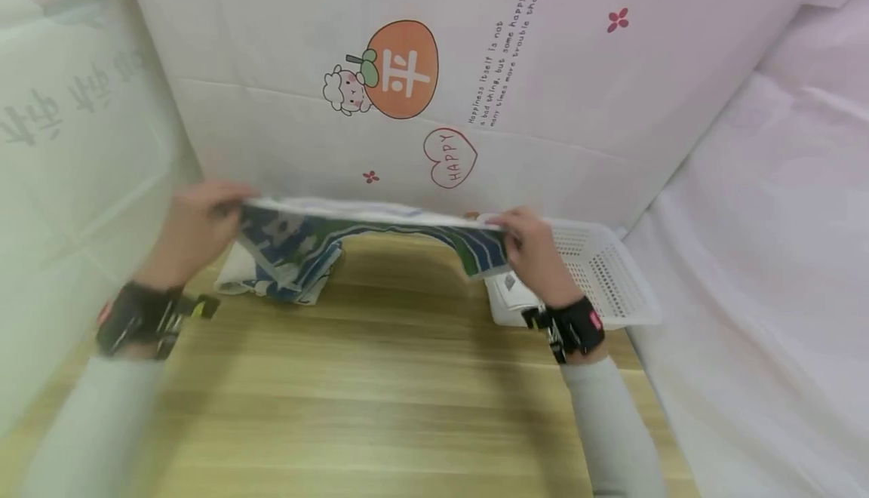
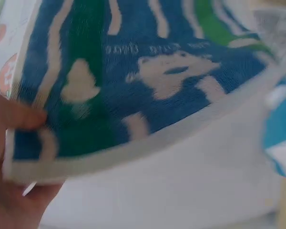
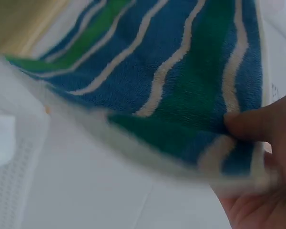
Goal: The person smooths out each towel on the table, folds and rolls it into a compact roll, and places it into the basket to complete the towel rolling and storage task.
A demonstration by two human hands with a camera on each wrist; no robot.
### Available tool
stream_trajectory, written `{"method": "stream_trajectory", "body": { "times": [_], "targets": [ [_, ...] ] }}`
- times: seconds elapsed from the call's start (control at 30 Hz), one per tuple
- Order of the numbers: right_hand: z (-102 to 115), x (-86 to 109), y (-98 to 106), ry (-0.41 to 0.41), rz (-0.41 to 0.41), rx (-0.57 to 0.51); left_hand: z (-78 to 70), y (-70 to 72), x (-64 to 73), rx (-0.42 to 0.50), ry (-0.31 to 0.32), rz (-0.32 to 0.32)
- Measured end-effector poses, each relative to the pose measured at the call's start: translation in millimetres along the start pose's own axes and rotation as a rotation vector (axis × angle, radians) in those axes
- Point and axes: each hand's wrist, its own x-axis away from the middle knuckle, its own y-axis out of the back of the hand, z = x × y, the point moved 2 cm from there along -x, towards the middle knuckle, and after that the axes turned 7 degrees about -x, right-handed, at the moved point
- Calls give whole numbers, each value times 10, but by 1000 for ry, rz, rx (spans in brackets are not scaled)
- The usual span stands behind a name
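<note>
A towel (image 1: 400,225) with blue, green and pale wavy stripes hangs stretched between both hands above the table. My left hand (image 1: 197,230) pinches one corner, thumb on the patterned face; in the left wrist view the towel (image 2: 148,71) shows a pale animal figure and a white border. At the opposite corner my right hand (image 1: 532,253) pinches the edge, and the right wrist view shows its thumb (image 3: 250,125) on the stripes. Beneath the left side of the held towel lies a folded blue and white cloth (image 1: 315,279), partly hidden.
On the right of the wooden table (image 1: 380,400) stands a white perforated basket (image 1: 604,272) with some white items (image 1: 511,290) in it. A printed white sheet (image 1: 543,68) rises behind the table, and pale sheets (image 1: 767,256) hang along both sides.
</note>
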Motion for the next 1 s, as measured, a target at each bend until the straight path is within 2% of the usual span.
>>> {"method": "stream_trajectory", "body": {
  "times": [0.13,0.2,0.27,0.33,0.37,0.43,0.47,0.53,0.6,0.7,0.83,0.9,1.0],
  "targets": [
    [55,578,-305,-23,106,-41,13,-89,758,27,-67,151],
    [34,909,-509,-62,183,-58,-6,-176,1161,41,-24,297],
    [-4,1223,-702,-112,253,-67,-31,-266,1521,76,46,482],
    [-39,1491,-858,-155,307,-66,-66,-337,1791,117,114,649],
    [-58,1601,-923,-173,332,-65,-79,-362,1892,145,147,709],
    [-84,1769,-1013,-195,373,-80,-98,-382,1989,190,210,799],
    [-97,1828,-1046,-196,385,-80,-104,-382,1999,194,234,819],
    [-115,1910,-1065,-192,390,-63,-106,-384,1925,194,241,807],
    [-128,1950,-1034,-199,363,-42,-91,-405,1753,163,248,792],
    [-149,1971,-966,-224,311,3,1,-504,1419,126,228,711],
    [-155,1991,-909,-252,307,-3,215,-752,978,97,215,644],
    [-149,2013,-909,-254,329,-18,334,-910,830,92,187,656],
    [-134,2041,-930,-292,398,-73,456,-1107,724,96,142,712]
  ]
}}
